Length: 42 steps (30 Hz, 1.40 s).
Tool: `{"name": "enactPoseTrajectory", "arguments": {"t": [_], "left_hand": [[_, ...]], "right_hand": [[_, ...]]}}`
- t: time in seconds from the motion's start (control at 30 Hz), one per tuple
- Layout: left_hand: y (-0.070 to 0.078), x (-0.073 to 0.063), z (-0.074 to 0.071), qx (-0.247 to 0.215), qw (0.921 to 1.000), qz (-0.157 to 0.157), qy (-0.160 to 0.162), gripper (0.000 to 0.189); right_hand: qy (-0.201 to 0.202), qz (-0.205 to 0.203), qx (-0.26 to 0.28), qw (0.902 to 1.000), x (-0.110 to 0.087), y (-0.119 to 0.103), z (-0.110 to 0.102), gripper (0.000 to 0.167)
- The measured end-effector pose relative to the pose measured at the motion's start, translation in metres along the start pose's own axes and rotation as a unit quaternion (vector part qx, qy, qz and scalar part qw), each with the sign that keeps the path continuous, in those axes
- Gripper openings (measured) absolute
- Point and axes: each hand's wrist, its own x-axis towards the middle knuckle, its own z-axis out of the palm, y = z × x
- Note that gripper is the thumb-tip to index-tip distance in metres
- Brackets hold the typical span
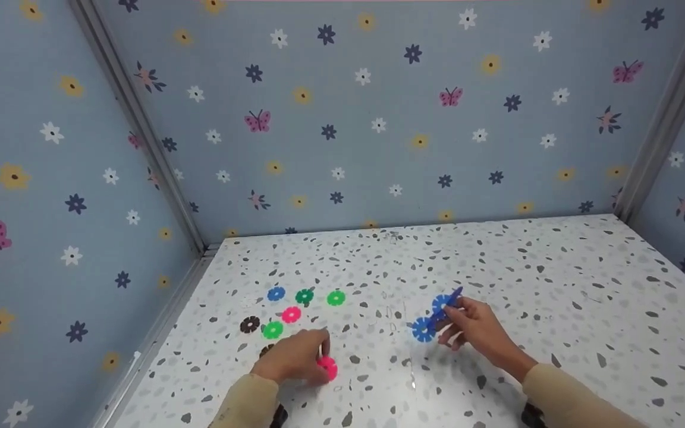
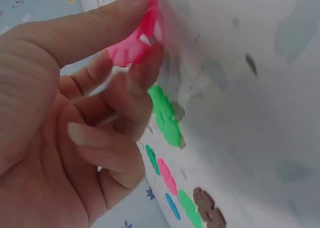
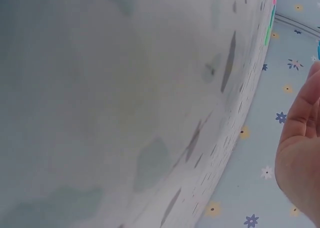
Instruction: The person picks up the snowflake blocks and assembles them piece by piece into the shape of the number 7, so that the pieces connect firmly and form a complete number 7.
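Note:
My left hand point(image 1: 296, 356) pinches a pink notched plastic disc point(image 1: 329, 370) between thumb and fingers, low over the speckled table. In the left wrist view the pink disc point(image 2: 129, 50) stands on edge at the fingertips, the other fingers curled. Toward the right, my right hand point(image 1: 480, 328) grips a cluster of blue notched discs point(image 1: 424, 330) joined at angles to each other; fingers hide part of it. The right wrist view catches only the edge of the right hand point(image 3: 302, 153). Partly covered by the left hand is a brown disc point(image 1: 267, 350).
Beyond the left hand lie loose discs: light green point(image 1: 272, 330), pink point(image 1: 291, 315), dark brown point(image 1: 250, 324), blue point(image 1: 276, 293), dark green point(image 1: 304, 296) and another light green point(image 1: 336, 298). Flower-patterned panels point(image 1: 378, 160) wall the table point(image 1: 497, 267) at back and sides.

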Motion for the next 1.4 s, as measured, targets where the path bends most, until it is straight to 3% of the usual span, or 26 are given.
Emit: {"name": "enactPoseTrajectory", "arguments": {"t": [0.17, 0.27, 0.37, 0.6, 0.73, 0.87, 1.03, 1.2, 1.4], "left_hand": [[0.007, 0.007, 0.013, -0.068, 0.9964, 0.042, 0.028, 0.023], [0.016, 0.013, 0.023, -0.115, 0.9912, 0.052, 0.041, 0.018], [0.028, 0.020, 0.032, -0.132, 0.9877, 0.058, 0.061, 0.014], [0.057, 0.033, 0.048, -0.104, 0.9854, 0.089, 0.101, 0.009], [0.071, 0.038, 0.055, -0.083, 0.9796, 0.120, 0.138, 0.006], [0.081, 0.043, 0.059, -0.032, 0.9685, 0.163, 0.185, 0.005], [0.089, 0.047, 0.060, 0.042, 0.9468, 0.203, 0.246, 0.010], [0.094, 0.050, 0.059, 0.062, 0.9339, 0.211, 0.282, 0.010], [0.096, 0.051, 0.059, 0.036, 0.9294, 0.202, 0.307, 0.007]], "right_hand": [[0.004, 0.008, 0.013, 0.9999, -0.002, 0.001, -0.001, 0.028], [0.002, 0.013, 0.022, 0.9997, -0.002, 0.001, -0.002, 0.029], [0.002, 0.014, 0.024, 0.9996, -0.002, 0.002, -0.001, 0.028], [0.018, 0.028, 0.030, 0.9990, -0.002, 0.004, 0.004, 0.023], [0.041, 0.048, 0.042, 0.9972, -0.003, 0.003, 0.005, 0.021], [0.072, 0.077, 0.066, 0.9922, -0.003, 0.001, 0.006, 0.021], [0.094, 0.089, 0.080, 0.9884, 0.001, -0.005, 0.009, 0.022], [0.086, 0.085, 0.086, 0.9889, 0.003, -0.010, 0.012, 0.022], [0.077, 0.087, 0.087, 0.9894, 0.003, -0.014, 0.015, 0.024]]}}
